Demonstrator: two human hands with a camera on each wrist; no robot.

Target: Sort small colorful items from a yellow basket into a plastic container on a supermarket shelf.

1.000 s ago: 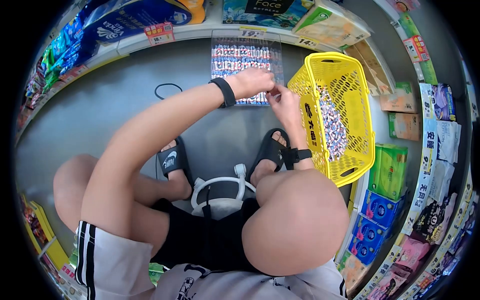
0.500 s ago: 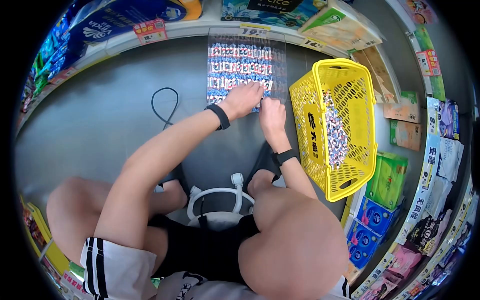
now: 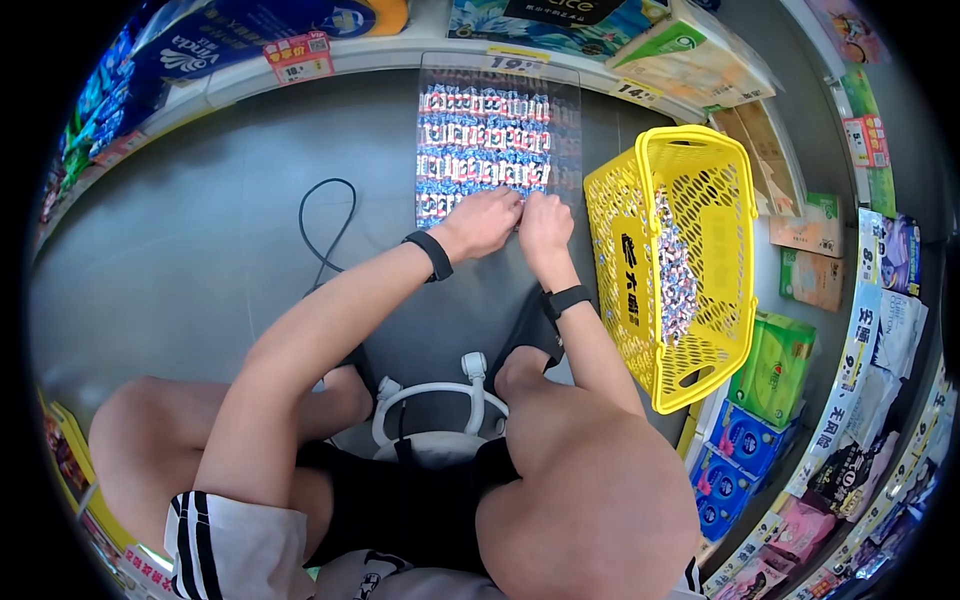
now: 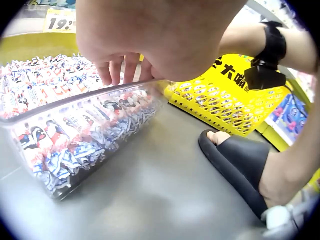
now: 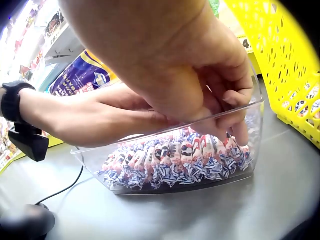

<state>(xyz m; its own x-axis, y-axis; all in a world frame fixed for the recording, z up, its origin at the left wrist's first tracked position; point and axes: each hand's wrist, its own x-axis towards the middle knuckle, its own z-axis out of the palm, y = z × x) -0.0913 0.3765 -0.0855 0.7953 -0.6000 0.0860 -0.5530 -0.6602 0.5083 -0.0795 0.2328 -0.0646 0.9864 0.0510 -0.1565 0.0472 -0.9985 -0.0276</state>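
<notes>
Rows of wrapped candies (image 3: 485,135) fill a clear box (image 3: 565,120) on the floor. At its near right part, my left hand (image 3: 483,222) and right hand (image 3: 546,228) are side by side, fingertips almost meeting. In the left wrist view, the fingers of my left hand (image 4: 155,40) hang down behind the rim of the box (image 4: 90,93). My right hand (image 5: 175,65) reaches over the near wall with bent fingers, its fingertips close against the candies (image 5: 175,155). My right hand partly covers my left hand (image 5: 107,117). Whether either hand pinches a candy is hidden.
A yellow basket (image 3: 625,275) with many loose candies (image 3: 676,270) stands right of the box. A black cable loop (image 3: 328,182) lies on the floor at left. Shelves of packaged tissues (image 3: 775,365) curve along the right; a shelf edge (image 3: 385,55) runs behind the box.
Both hands have come down from over the middle of the box to its near edge, uncovering more rows. The box and basket appear slightly shifted as the head view moves.
</notes>
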